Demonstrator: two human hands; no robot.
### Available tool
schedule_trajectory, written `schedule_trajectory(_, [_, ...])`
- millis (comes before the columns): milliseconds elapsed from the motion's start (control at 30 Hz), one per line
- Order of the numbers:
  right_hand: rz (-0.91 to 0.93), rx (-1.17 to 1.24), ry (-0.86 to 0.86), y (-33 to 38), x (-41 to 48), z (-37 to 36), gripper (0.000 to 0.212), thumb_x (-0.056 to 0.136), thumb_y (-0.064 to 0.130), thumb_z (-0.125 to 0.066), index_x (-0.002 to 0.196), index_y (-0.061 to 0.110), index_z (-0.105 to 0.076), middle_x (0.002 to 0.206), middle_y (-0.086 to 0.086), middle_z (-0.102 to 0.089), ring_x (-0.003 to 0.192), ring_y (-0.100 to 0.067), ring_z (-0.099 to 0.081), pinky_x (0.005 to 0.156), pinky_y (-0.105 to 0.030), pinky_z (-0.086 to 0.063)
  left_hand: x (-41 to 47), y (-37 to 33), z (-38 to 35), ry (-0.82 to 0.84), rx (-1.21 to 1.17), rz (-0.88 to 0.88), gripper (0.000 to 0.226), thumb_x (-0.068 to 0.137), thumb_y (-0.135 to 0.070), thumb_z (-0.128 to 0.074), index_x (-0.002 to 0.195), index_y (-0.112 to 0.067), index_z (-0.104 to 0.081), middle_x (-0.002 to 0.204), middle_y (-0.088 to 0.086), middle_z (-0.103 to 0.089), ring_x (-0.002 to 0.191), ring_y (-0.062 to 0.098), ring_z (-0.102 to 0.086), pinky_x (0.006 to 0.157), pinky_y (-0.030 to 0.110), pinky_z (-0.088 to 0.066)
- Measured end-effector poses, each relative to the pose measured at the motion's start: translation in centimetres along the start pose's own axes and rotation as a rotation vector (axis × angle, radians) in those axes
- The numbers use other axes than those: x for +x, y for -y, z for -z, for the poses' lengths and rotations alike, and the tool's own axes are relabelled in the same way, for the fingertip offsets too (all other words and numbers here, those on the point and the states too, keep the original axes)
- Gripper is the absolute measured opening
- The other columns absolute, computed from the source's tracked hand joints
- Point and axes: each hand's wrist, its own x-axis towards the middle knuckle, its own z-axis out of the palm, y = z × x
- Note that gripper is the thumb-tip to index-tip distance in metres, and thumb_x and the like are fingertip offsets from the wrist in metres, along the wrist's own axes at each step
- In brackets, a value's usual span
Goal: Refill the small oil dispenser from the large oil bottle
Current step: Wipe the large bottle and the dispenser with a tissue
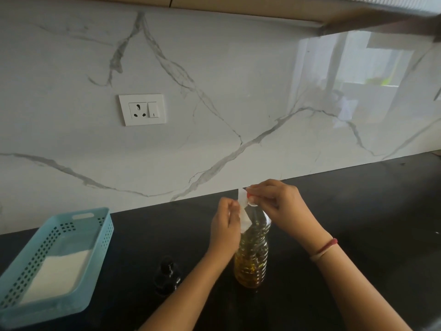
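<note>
Nearest, below and left of the left fingers, the dispenser [167, 274] stands upright on the counter [358, 223], dark and too dim to show whether its top is open. Just right of it, under both sets of fingers, the bottle [250, 259] stands on its base with its long axis vertical. Its mouth points straight up into the right fingertips, and amber oil shows in the lower body. The left hand [225, 229] has its fingers curled together, pinching a white tissue [244, 212] that hangs against the neck and shoulder of the bottle. Just beyond, the right hand [276, 199] bunches its fingertips over the mouth and pinches a small red piece, probably the cap [249, 195]. Whether it is seated or already loose cannot be told. The step looks like working the cap while guarding against drips. To do it well, the left fingers should brace the neck through the tissue so the oily plastic does not slip. The right fingertips should do the turning alone, and the bottle should stay vertical until the dispenser is brought under the fingers. Far left of the left fingers sits a blue basket [100, 237].
</note>
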Motion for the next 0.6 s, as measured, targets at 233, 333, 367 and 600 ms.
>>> schedule_trajectory(233, [-0.003, -0.003, -0.012, 0.2, -0.1, 0.0, 0.019, 0.085, 0.016, -0.068, 0.104, 0.017, -0.073, 0.102, 0.001, -0.070, 0.086, -0.009, -0.066, 0.078, -0.018, -0.055, -1.5, -0.6, -1.6, 0.072, 0.055, -0.142, 0.023, 0.099, -0.044, -0.029, 0.118, -0.056, -0.036, 0.118, -0.029, -0.046, 0.111, -0.011, -0.048, 0.090, 0.011, -0.042])
schedule_trajectory(333, [-0.028, -0.017, -0.022, 0.1, -0.2, 0.3, 0.020, 0.086, 0.017, -0.066, 0.105, 0.017, -0.073, 0.102, 0.002, -0.069, 0.086, -0.007, -0.066, 0.078, -0.014, -0.053, -0.4, 0.4, -1.3, 0.142, -0.008, -0.033, 0.032, 0.090, -0.064, -0.022, 0.116, -0.056, -0.039, 0.122, -0.013, -0.050, 0.111, -0.003, -0.051, 0.094, 0.022, -0.045])
schedule_trajectory(367, [-0.029, -0.020, -0.019, 0.1, -0.2, 0.4, 0.020, 0.086, 0.018, -0.066, 0.105, 0.017, -0.073, 0.101, 0.002, -0.069, 0.085, -0.007, -0.066, 0.077, -0.015, -0.053, 0.0, 0.8, -0.8, 0.173, -0.007, -0.011, 0.041, 0.086, -0.072, -0.021, 0.117, -0.055, -0.041, 0.123, -0.011, -0.052, 0.113, -0.001, -0.052, 0.097, 0.027, -0.046])
schedule_trajectory(600, [-0.010, -0.026, -0.032, 0.2, -0.1, -0.2, 0.019, 0.086, 0.013, -0.067, 0.103, 0.017, -0.074, 0.101, 0.001, -0.069, 0.085, -0.009, -0.066, 0.077, -0.018, -0.055, -1.7, 0.2, -1.1, 0.235, 0.061, -0.116, 0.078, 0.078, -0.086, -0.017, 0.141, -0.042, -0.029, 0.139, -0.009, -0.040, 0.128, 0.006, -0.042, 0.105, 0.037, -0.040])
